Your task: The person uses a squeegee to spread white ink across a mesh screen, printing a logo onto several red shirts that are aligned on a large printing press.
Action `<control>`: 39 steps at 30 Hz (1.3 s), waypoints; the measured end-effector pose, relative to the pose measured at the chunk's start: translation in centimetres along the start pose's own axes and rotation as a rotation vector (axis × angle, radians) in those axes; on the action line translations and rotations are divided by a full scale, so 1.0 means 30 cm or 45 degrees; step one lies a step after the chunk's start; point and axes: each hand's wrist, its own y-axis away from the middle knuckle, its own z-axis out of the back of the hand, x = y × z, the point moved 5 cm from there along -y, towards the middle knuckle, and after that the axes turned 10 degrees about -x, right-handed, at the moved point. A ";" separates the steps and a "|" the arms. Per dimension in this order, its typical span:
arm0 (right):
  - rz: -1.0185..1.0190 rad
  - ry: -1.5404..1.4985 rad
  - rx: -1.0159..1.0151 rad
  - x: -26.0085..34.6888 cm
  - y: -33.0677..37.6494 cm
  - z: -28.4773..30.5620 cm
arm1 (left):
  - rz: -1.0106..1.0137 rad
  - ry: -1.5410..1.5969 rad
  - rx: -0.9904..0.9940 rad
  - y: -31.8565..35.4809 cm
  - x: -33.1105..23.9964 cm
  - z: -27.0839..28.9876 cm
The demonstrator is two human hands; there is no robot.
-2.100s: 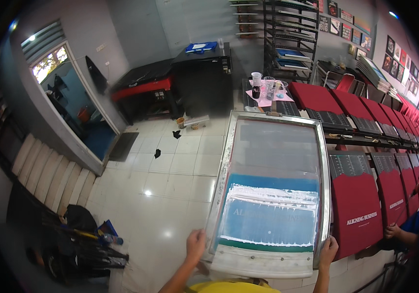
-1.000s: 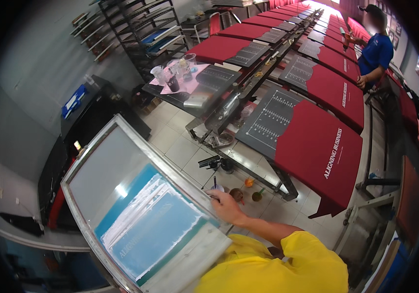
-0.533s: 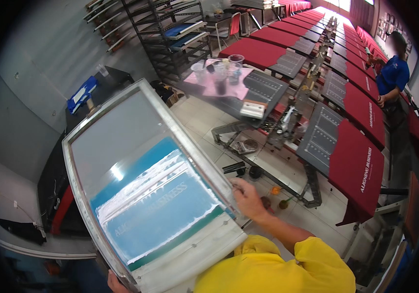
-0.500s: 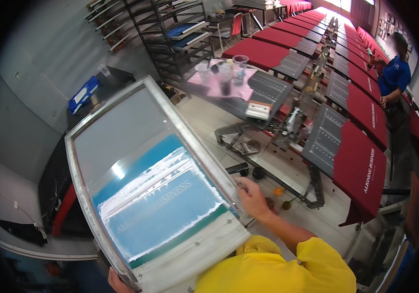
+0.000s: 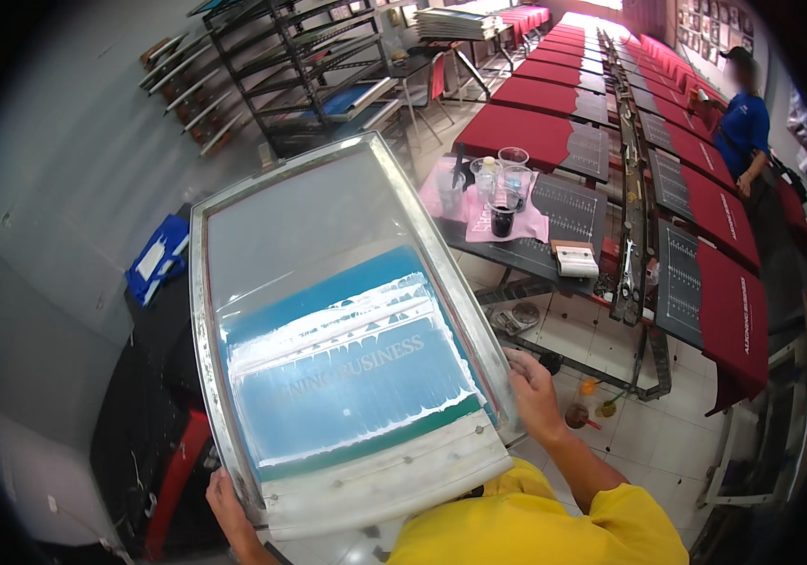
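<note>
A large screen printing frame (image 5: 202, 311) with a metal rim is held up between my two hands. Its mesh has a blue stencil area (image 5: 356, 325) with lettering, streaked with white ink around the edges. Across the near end lies a wide pale bar with bolts (image 5: 389, 478), like a squeegee. My left hand (image 5: 227, 508) grips the rim at its near left corner, fingers partly hidden beneath. My right hand (image 5: 537, 388) is closed on the right rim, thumb on the outer side.
Long rows of printing boards with dark red cloth (image 5: 719, 301) run ahead. A board beside me holds a pink cloth (image 5: 526, 226), plastic cups (image 5: 501, 218) and a squeegee (image 5: 575, 259). A person in blue (image 5: 742, 132) stands right. A black rack (image 5: 304, 66) is behind; blue cloth (image 5: 154, 259) lies left.
The screen printing frame has turned more upright in view and shifted right, with both hands still on it. The view has swung left. The person in blue has shifted left in view.
</note>
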 end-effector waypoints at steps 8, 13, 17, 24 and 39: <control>-0.009 -0.136 -0.128 0.060 -0.282 -0.279 | -0.215 -0.069 0.482 -0.509 -0.093 -0.508; -0.014 -0.195 -0.204 0.076 -0.523 -0.408 | -0.268 -0.086 0.671 -0.727 -0.218 -0.878; -0.015 -0.263 -0.251 0.130 -0.704 -0.527 | -0.411 -0.178 0.666 -0.890 -0.349 -1.150; -0.031 -0.199 -0.484 0.164 -0.954 -0.622 | -0.383 -0.048 0.867 -1.021 -0.479 -1.678; -0.064 -0.134 -0.898 -0.015 -1.435 -0.854 | -0.273 -0.074 1.243 -1.225 -0.532 -2.729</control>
